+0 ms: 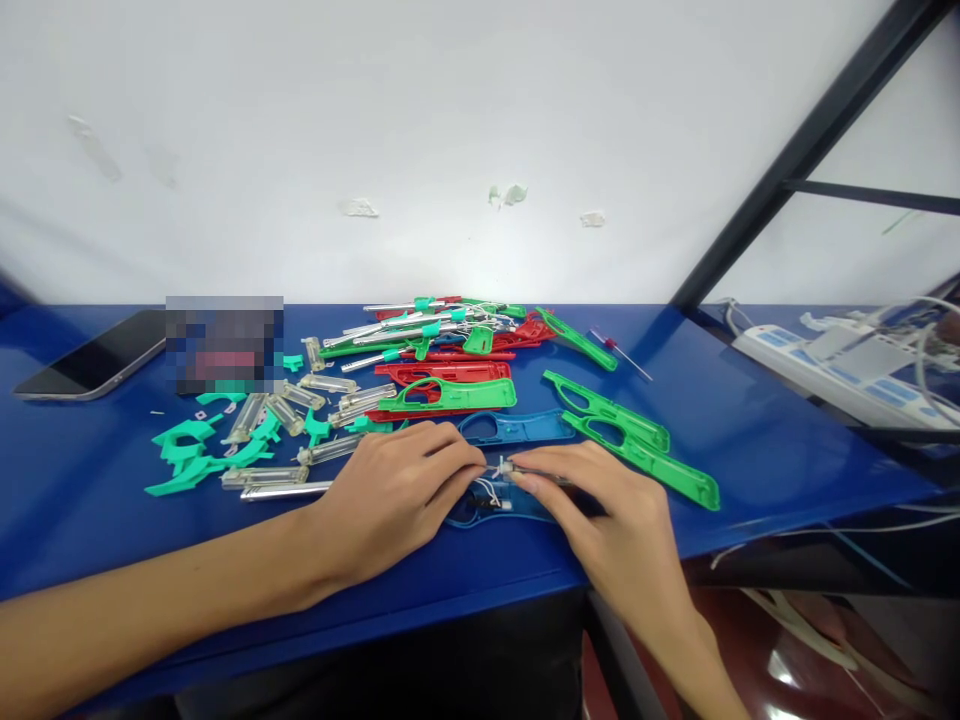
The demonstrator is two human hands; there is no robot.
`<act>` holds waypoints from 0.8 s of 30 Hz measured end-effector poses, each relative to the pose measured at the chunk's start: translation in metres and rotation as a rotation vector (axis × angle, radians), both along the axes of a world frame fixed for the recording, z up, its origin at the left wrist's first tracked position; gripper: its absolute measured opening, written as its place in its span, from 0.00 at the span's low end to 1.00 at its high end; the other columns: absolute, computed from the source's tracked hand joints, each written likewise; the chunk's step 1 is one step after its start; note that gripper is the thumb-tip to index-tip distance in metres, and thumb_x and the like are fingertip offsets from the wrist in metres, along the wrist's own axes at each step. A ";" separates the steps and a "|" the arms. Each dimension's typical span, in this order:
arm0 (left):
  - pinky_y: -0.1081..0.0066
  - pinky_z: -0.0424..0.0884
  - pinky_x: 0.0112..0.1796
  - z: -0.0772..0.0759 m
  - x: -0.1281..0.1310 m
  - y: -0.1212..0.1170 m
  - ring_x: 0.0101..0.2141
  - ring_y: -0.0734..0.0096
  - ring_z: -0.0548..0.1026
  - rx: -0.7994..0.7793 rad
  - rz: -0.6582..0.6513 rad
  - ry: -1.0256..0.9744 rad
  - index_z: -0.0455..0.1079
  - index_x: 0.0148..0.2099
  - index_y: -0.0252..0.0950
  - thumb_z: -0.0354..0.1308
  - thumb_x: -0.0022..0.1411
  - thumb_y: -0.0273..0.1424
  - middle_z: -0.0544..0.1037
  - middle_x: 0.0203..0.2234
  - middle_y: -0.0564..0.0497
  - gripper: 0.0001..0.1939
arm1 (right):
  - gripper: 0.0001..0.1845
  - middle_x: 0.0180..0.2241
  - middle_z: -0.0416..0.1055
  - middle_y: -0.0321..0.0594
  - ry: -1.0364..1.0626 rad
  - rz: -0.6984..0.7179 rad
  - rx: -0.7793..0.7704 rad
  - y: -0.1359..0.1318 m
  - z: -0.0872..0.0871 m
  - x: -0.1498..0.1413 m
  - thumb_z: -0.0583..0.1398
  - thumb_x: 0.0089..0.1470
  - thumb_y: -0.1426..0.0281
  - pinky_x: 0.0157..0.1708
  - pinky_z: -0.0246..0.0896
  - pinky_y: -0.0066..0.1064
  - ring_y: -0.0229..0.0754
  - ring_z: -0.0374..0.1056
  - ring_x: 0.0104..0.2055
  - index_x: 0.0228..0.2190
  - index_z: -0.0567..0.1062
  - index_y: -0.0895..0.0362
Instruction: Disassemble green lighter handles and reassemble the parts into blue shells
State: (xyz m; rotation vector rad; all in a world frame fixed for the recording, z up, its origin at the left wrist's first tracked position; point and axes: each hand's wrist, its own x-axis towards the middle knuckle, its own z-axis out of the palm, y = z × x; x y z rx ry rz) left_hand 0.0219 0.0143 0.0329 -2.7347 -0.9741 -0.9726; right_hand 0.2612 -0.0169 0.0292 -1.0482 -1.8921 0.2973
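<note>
My right hand [611, 500] pinches a small clear fuel tank [508, 467] between thumb and fingers, with its pale nozzle end pointing left. My left hand [409, 485] is closed, its fingertips meeting that nozzle end; whatever they grip is too small to make out. Below the fingers lies a blue lighter half-shell [469, 512] with white wires [489, 490] and a black part in it. A silver metal tube [285, 491] sticks out from under my left hand. Another blue half-shell [521, 427] lies just behind the hands.
Clear tanks [326, 384] and teal triggers [187, 450] lie left. Behind are red half-shells [450, 373], green half-shells [645, 460] and tubes with wires [405, 325]. A phone [94, 355], a thin screwdriver-like tool [630, 358] and a white power strip [832, 375] also appear.
</note>
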 end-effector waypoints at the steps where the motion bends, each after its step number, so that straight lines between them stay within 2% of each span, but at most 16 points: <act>1: 0.70 0.71 0.34 0.000 0.000 0.000 0.38 0.68 0.82 0.003 -0.003 0.005 0.75 0.48 0.38 0.54 0.80 0.30 0.83 0.39 0.52 0.09 | 0.07 0.41 0.86 0.30 -0.001 0.003 0.003 0.000 0.000 0.000 0.67 0.68 0.74 0.49 0.73 0.35 0.42 0.82 0.42 0.42 0.84 0.49; 10: 0.69 0.70 0.34 0.001 0.001 -0.002 0.39 0.68 0.83 0.021 -0.019 0.016 0.74 0.48 0.38 0.52 0.81 0.30 0.83 0.40 0.52 0.09 | 0.08 0.40 0.86 0.32 0.005 0.020 0.031 0.000 0.003 -0.001 0.67 0.67 0.75 0.44 0.75 0.36 0.45 0.81 0.42 0.42 0.84 0.49; 24: 0.69 0.67 0.32 0.000 0.001 -0.002 0.38 0.70 0.81 -0.020 -0.031 0.009 0.72 0.50 0.38 0.53 0.80 0.29 0.81 0.40 0.54 0.06 | 0.10 0.42 0.87 0.30 0.028 0.049 0.020 0.000 0.002 0.001 0.68 0.66 0.77 0.46 0.75 0.31 0.40 0.80 0.42 0.43 0.85 0.49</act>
